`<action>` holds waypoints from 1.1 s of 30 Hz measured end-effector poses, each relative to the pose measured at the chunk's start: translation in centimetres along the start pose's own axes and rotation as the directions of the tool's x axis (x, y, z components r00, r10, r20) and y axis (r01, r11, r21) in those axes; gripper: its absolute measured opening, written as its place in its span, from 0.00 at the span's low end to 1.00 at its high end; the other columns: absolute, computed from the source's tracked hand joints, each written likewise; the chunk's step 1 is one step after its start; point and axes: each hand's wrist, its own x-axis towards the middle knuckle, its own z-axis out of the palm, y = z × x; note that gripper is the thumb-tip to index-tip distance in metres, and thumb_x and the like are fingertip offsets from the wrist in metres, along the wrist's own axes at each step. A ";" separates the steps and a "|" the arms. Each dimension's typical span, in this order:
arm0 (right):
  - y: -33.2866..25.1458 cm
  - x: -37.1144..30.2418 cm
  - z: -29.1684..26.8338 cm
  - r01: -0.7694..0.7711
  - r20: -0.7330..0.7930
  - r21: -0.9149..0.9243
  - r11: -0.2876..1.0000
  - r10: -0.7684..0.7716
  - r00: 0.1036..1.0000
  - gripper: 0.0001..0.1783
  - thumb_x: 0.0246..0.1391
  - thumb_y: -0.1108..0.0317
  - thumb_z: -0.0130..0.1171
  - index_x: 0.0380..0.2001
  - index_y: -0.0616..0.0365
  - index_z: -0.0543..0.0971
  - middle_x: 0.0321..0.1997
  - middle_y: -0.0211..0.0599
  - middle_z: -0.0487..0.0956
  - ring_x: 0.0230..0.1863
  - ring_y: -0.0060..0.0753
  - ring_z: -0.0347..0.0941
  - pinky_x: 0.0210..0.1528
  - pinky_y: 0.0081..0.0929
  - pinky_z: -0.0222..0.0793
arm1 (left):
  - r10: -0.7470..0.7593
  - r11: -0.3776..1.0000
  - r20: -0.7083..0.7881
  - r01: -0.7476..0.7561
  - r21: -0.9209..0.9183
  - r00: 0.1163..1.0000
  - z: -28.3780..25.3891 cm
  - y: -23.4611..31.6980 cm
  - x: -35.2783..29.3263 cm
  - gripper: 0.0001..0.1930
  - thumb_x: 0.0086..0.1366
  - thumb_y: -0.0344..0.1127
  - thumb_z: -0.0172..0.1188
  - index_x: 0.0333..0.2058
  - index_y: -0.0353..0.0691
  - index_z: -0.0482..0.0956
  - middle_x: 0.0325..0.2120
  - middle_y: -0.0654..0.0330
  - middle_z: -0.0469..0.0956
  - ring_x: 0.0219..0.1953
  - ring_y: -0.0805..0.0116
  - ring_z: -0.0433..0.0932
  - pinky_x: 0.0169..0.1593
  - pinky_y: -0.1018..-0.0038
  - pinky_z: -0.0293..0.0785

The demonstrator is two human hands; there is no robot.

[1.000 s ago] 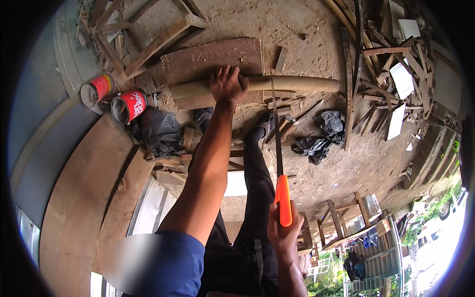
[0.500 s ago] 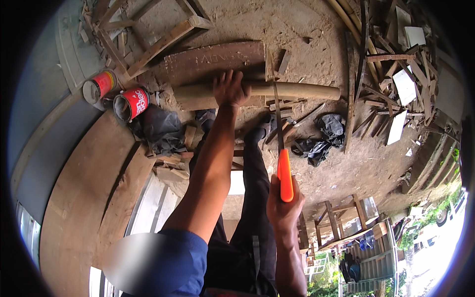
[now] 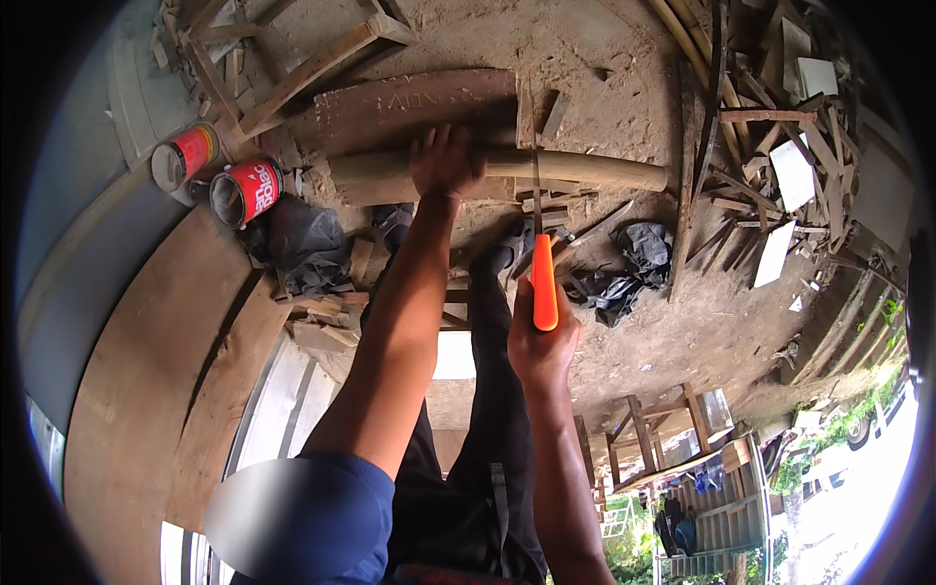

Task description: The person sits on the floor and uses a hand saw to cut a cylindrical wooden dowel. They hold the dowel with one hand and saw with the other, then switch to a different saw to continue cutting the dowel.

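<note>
A long, pale, rounded wooden pole (image 3: 595,169) lies crosswise, partly over a dark reddish-brown board (image 3: 419,100). My left hand (image 3: 448,163) holds the pole down left of its middle, its fingers reaching over toward the far side. In my right hand (image 3: 542,336) is a handsaw (image 3: 544,283), gripped by its bright orange handle. Its narrow blade points away from me and crosses the pole to the right of my left hand. How deep the blade sits in the wood cannot be made out.
Two red cans (image 3: 246,193) stand at the left beside a black plastic bag (image 3: 310,249). Another black bag (image 3: 643,253) lies right of my feet. Wood scraps (image 3: 829,146) are heaped at the far right, and a wooden frame (image 3: 312,78) lies at the far left.
My right hand and the saw have moved away from me, the handle coming closer to the pole. My left hand stays on the pole. The whole view has shifted slightly.
</note>
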 end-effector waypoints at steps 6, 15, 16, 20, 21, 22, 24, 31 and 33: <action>0.7 -0.8 0.6 -0.052 0.110 0.049 0.997 0.046 0.993 0.13 0.60 0.63 0.62 0.32 0.63 0.75 0.19 0.53 0.78 0.26 0.59 0.80 0.26 0.41 0.75 | -0.125 0.992 0.155 0.124 0.015 0.980 -4.0 1.6 2.0 0.27 0.57 0.48 0.57 0.55 0.48 0.72 0.61 0.57 0.68 0.63 0.58 0.65 0.66 0.49 0.55; 0.8 -0.8 0.4 -0.100 0.160 0.101 0.990 0.083 0.984 0.14 0.59 0.63 0.61 0.24 0.62 0.77 0.16 0.50 0.75 0.21 0.53 0.79 0.22 0.39 0.71 | -0.411 0.906 -0.197 0.376 -0.195 0.890 -0.8 3.5 0.9 0.31 0.59 0.50 0.56 0.61 0.49 0.68 0.67 0.52 0.60 0.68 0.54 0.60 0.68 0.48 0.49; 1.1 -0.2 0.0 -0.120 0.169 0.121 0.985 0.098 0.981 0.15 0.59 0.65 0.61 0.22 0.62 0.76 0.13 0.46 0.73 0.15 0.47 0.76 0.20 0.37 0.68 | -0.411 0.904 -0.153 0.380 -0.194 0.899 -0.9 3.9 1.5 0.29 0.55 0.49 0.56 0.57 0.53 0.71 0.66 0.55 0.62 0.66 0.55 0.62 0.66 0.50 0.52; -0.5 -0.9 -2.1 -0.182 0.184 0.107 0.977 0.161 0.970 0.15 0.59 0.67 0.60 0.20 0.62 0.73 0.11 0.42 0.69 0.10 0.35 0.64 0.17 0.34 0.59 | -0.387 0.915 -0.167 0.356 -0.189 0.907 -1.1 3.7 0.8 0.26 0.52 0.46 0.56 0.51 0.51 0.73 0.66 0.55 0.63 0.63 0.54 0.65 0.63 0.51 0.54; -0.4 -1.6 -2.9 -0.196 0.200 0.080 0.977 0.176 0.964 0.15 0.59 0.68 0.59 0.20 0.62 0.73 0.11 0.42 0.69 0.10 0.35 0.64 0.17 0.34 0.59 | -0.393 0.914 -0.161 0.364 -0.180 0.906 -1.0 3.7 0.8 0.25 0.51 0.46 0.56 0.51 0.50 0.73 0.66 0.55 0.63 0.63 0.54 0.65 0.63 0.51 0.55; -0.4 -2.4 -3.6 -0.208 0.218 0.058 0.976 0.191 0.957 0.15 0.59 0.68 0.59 0.20 0.62 0.73 0.11 0.41 0.69 0.10 0.34 0.63 0.16 0.34 0.58 | -0.397 0.913 -0.158 0.371 -0.167 0.904 -1.1 3.4 0.8 0.25 0.51 0.46 0.55 0.50 0.50 0.73 0.66 0.55 0.63 0.63 0.54 0.65 0.62 0.51 0.55; -0.8 -4.2 -4.9 -0.226 0.225 0.064 0.972 0.207 0.952 0.14 0.58 0.69 0.58 0.19 0.62 0.73 0.11 0.41 0.69 0.10 0.33 0.64 0.17 0.34 0.58 | -0.387 0.919 -0.168 0.365 -0.149 0.906 -0.7 3.4 0.7 0.25 0.51 0.45 0.55 0.50 0.50 0.73 0.65 0.55 0.63 0.62 0.53 0.65 0.62 0.50 0.56; -2.3 -0.7 -4.4 -0.284 0.235 0.070 0.956 0.261 0.936 0.15 0.58 0.71 0.58 0.18 0.62 0.72 0.11 0.41 0.68 0.11 0.30 0.64 0.17 0.32 0.58 | -0.444 0.889 -0.088 0.427 -0.163 0.892 -1.9 3.9 1.5 0.25 0.50 0.45 0.55 0.49 0.48 0.74 0.66 0.55 0.61 0.63 0.53 0.64 0.61 0.49 0.56; -2.8 -1.5 -4.6 -0.277 0.227 0.084 0.957 0.252 0.941 0.15 0.58 0.70 0.59 0.18 0.62 0.71 0.11 0.41 0.67 0.11 0.30 0.64 0.17 0.33 0.57 | -0.404 0.911 -0.142 0.383 -0.150 0.904 -1.2 3.4 -0.1 0.25 0.50 0.45 0.56 0.49 0.48 0.75 0.67 0.55 0.60 0.62 0.52 0.64 0.61 0.48 0.55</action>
